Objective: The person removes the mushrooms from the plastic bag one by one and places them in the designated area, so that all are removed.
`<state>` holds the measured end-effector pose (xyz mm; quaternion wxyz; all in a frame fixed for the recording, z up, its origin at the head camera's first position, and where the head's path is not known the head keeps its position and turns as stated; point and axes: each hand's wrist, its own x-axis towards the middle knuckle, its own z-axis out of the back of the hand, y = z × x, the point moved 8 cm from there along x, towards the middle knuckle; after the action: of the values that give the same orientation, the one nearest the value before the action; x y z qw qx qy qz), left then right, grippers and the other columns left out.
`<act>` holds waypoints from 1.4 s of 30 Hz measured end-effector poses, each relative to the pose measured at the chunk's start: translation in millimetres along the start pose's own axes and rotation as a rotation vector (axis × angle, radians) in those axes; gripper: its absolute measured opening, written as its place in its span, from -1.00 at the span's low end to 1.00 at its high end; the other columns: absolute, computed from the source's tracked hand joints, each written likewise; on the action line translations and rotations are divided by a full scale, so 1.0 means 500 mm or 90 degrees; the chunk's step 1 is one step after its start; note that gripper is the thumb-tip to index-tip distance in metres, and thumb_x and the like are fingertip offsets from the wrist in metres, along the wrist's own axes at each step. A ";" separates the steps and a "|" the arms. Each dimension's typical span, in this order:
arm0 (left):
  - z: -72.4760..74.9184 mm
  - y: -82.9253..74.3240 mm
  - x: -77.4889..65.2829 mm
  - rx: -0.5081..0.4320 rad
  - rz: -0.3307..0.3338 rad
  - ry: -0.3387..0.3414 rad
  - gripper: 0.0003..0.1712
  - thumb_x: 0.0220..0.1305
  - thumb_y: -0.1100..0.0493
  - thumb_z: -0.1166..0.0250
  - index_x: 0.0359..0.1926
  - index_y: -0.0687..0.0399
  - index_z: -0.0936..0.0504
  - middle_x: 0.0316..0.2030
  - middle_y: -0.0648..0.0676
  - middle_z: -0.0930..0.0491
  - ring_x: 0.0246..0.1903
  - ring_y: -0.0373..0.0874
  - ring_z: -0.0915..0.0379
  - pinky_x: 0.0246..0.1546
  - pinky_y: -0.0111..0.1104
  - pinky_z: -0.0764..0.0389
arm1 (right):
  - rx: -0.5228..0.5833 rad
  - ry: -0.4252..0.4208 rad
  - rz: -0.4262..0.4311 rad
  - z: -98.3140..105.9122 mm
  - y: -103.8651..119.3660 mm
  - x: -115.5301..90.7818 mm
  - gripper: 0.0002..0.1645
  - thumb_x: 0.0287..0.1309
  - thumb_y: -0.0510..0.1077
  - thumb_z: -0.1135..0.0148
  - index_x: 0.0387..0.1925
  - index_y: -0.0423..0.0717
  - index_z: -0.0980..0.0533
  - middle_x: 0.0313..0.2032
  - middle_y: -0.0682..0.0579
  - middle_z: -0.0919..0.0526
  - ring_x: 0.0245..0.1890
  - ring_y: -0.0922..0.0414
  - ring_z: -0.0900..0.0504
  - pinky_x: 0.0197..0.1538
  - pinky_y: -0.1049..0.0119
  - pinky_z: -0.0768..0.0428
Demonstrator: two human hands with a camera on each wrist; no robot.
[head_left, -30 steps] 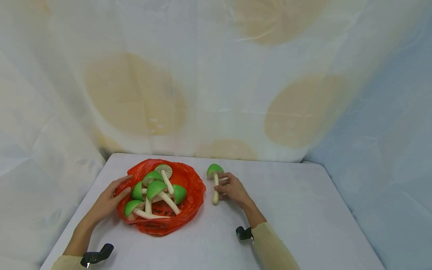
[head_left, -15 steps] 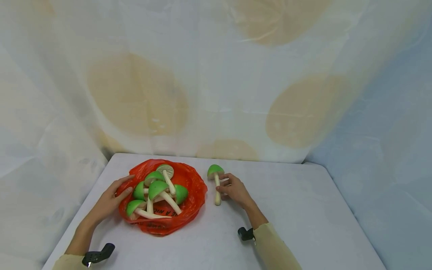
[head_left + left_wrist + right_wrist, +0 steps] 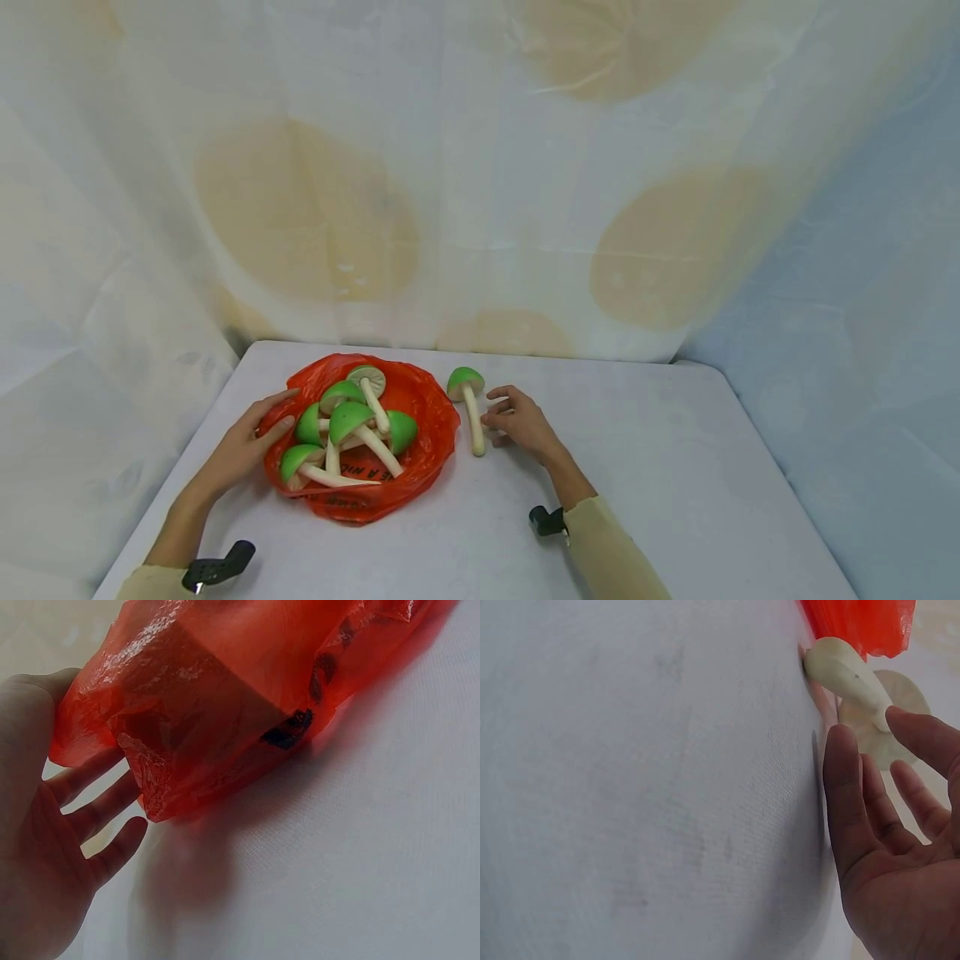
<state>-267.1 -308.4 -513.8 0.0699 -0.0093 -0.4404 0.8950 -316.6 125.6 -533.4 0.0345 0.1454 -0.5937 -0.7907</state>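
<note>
Holding a red bag (image 3: 435, 425), one mushroom (image 3: 472, 412) lying outside it

From the head view, I see two arms in tan sleeves (image 3: 617, 554) stretched over a white table (image 3: 645, 475), a black gadget (image 3: 217, 567) at each wrist. The left hand (image 3: 242, 442) holds the bag at its near left rim, thumb lying over the plastic and fingers along the side. Inside sits a heap (image 3: 351, 421) of mushrooms, green caps and pale stems crossing every which way, some black lettering showing beneath them. Just right of the bag lies the mushroom, cap toward the backdrop (image 3: 487, 208), stem slanting back toward the person. The right hand (image 3: 522, 422) is beside that stem, thumb and fingers apart. Behind, the backdrop hangs pale with big tan spots.

The left wrist view shows the palm at the left edge, the lower three fingers spread and two of them running behind the red film; what the thumb does there I cannot tell. Dark print marks the plastic, and a blurred shadow falls on the table.

On the right wrist view, the right hand is loosely spread. The stem's end points this way, with the cap's pale underside beyond. The thumb tip overlaps the stem in sight; whether they touch I cannot tell. A corner of bag shows above.
</note>
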 end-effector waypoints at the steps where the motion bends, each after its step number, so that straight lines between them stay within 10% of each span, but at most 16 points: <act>1: 0.000 0.000 0.000 0.002 0.000 0.000 -0.32 0.50 -0.13 -0.14 0.53 -0.14 -0.21 0.48 0.32 -0.14 0.45 0.42 0.01 0.19 0.50 -0.19 | 0.002 0.002 0.001 -0.001 -0.001 0.001 -0.41 0.23 -0.17 -0.40 0.24 -0.17 -0.41 -0.03 -0.22 -0.57 -0.17 -0.18 -0.66 -0.19 -0.02 -0.76; 22: -0.002 0.001 0.000 0.012 -0.002 -0.009 -0.32 0.50 -0.16 -0.12 0.51 -0.12 -0.24 0.47 0.30 -0.17 0.45 0.40 0.00 0.21 0.48 -0.19 | 0.001 -0.001 0.017 0.004 -0.003 0.000 -0.46 0.23 -0.16 -0.39 0.20 -0.15 -0.43 -0.06 -0.17 -0.59 -0.22 -0.09 -0.65 -0.27 0.06 -0.77; 42: -0.001 0.008 0.000 0.011 -0.008 -0.005 -0.31 0.50 -0.14 -0.13 0.52 -0.08 -0.23 0.46 0.35 -0.17 0.44 0.43 0.00 0.21 0.48 -0.18 | -0.033 0.023 0.106 -0.031 0.103 -0.019 -0.50 0.30 -0.08 -0.32 0.21 -0.14 -0.47 -0.08 -0.07 -0.61 -0.24 -0.13 -0.65 -0.36 0.21 -0.71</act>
<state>-267.3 -310.3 -517.4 0.0741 -0.0025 -0.4328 0.8984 -309.5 98.0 -486.6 0.1145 0.1093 -0.5822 -0.7975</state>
